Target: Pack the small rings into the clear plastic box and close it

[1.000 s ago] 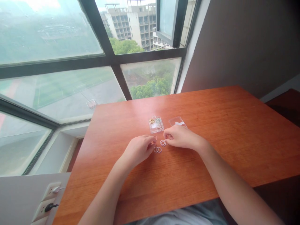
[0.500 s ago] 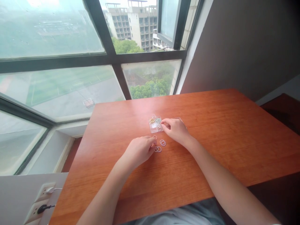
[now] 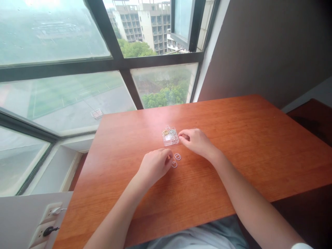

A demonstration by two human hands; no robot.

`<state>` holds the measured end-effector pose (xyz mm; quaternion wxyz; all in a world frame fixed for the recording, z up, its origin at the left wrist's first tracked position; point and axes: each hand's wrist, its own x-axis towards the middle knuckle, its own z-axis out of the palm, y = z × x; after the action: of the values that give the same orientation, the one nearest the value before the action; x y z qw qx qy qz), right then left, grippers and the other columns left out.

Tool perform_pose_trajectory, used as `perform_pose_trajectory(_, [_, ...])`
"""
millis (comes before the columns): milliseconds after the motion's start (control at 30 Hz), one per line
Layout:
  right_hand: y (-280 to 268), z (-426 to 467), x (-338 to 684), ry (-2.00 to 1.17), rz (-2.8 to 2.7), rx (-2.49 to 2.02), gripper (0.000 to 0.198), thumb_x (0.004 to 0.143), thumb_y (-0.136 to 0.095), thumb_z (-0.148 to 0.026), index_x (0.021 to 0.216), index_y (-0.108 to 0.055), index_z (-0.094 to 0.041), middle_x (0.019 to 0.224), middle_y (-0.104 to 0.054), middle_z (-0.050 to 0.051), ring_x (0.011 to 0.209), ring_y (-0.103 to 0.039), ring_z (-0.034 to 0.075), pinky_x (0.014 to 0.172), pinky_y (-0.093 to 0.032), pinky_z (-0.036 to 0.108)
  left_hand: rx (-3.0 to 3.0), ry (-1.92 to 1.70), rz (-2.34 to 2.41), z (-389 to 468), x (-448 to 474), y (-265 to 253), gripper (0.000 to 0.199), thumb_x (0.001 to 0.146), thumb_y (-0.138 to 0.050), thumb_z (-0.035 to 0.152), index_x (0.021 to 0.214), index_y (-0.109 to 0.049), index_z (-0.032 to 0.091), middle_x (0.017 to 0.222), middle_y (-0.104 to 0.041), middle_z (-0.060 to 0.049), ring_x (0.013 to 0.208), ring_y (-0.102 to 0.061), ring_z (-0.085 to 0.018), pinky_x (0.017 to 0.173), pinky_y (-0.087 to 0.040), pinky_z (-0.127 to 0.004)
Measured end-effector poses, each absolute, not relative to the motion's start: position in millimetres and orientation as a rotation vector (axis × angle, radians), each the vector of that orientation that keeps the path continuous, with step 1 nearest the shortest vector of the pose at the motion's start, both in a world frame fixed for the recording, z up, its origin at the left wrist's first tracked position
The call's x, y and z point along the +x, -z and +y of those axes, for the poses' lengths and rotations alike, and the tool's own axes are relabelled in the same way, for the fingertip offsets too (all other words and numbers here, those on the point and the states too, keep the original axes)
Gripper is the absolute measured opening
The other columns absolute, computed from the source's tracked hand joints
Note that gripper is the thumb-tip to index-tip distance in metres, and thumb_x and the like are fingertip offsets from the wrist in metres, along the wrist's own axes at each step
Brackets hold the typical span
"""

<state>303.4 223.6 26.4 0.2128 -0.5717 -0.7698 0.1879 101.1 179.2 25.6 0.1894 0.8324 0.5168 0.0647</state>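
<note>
A small clear divided box (image 3: 167,142) lies on the wooden table. Its compartments hold yellowish rings (image 3: 165,132), pale green rings (image 3: 172,131) and whitish rings (image 3: 174,138). My right hand (image 3: 196,141) is just right of the box, thumb and fingers pinched together near its edge; anything between the fingertips is too small to make out. My left hand (image 3: 155,164) is in front of the box with fingers curled into a pinch, its fingertips beside loose rings. Two overlapping lilac rings (image 3: 177,156) and another pale ring (image 3: 174,165) lie there. What the left fingertips hold is unclear.
The wooden table (image 3: 233,138) reaches to large windows with dark frames (image 3: 124,63). A wall socket with plugs (image 3: 49,226) is at lower left. A dark grey wall (image 3: 259,52) rises on the right.
My right hand has drawn back from over the box's front right compartment to just beside it. My left fingers have shifted slightly, covering more of the nearest loose rings. The view has tilted a little.
</note>
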Motion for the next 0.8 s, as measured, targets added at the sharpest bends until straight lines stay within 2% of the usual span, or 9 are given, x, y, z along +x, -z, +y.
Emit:
perform_pose_trajectory(167, [-33.2,219.2,309.1,-0.619,-2.228,-1.641,0.019,0.086,-0.054,-0.025,0.082,-0.072,-0.022,0.072,-0.070,0.000,0.065,-0.058,0.013,0.063,-0.035,0.025,2.194,-0.562,1.542,186.5,100.7,-26.5,0.010,0.086,-0.054,0.027,0.083,-0.062,0.022,0.069,-0.064,0.003,0.062,-0.054,-0.011,0.059,-0.034,-0.022])
perform_pose_trajectory(300, [-32.5,216.3,312.2,-0.677,-2.363,-1.663,0.020,0.085,-0.053,-0.026,0.079,-0.071,-0.023,0.074,-0.070,0.000,0.066,-0.058,0.013,0.058,-0.032,0.025,2.154,-0.731,1.559,196.3,101.0,-26.4,0.010,0.084,-0.055,0.027,0.081,-0.062,0.021,0.063,-0.060,0.004,0.058,-0.051,-0.010,0.058,-0.034,-0.021])
perform_pose_trajectory(800, [-29.6,214.6,312.8,-0.634,-2.552,-1.663,0.020,0.086,-0.052,-0.027,0.080,-0.071,-0.023,0.078,-0.071,0.002,0.078,-0.059,0.018,0.062,-0.032,0.026,2.250,-0.690,1.574,235.0,117.9,-14.1,0.011,0.083,-0.054,0.026,0.081,-0.064,0.022,0.067,-0.064,0.002,0.059,-0.054,-0.012,0.058,-0.035,-0.023])
